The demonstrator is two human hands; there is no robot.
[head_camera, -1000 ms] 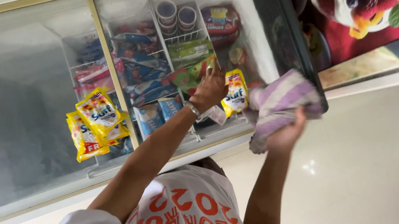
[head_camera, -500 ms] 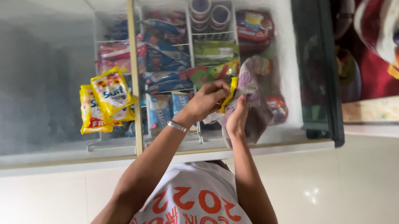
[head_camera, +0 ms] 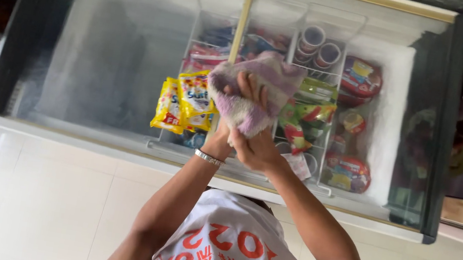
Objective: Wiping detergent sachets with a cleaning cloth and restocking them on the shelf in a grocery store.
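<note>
**Cloth held over the freezer**

Over the freezer (head_camera: pixel 103 31), left-hand (head_camera: pixel 244 91) fingers curl tight into a pink-and-white cloth (head_camera: pixel 254 93). Just below, the right hand (head_camera: pixel 256 150) grips the cloth's lower edge. A bracelet (head_camera: pixel 207 157) circles the left wrist. Yellow packets (head_camera: pixel 185 106) lie beside the cloth; cups (head_camera: pixel 319 47) and other wrapped goods fill the wire baskets.
</note>
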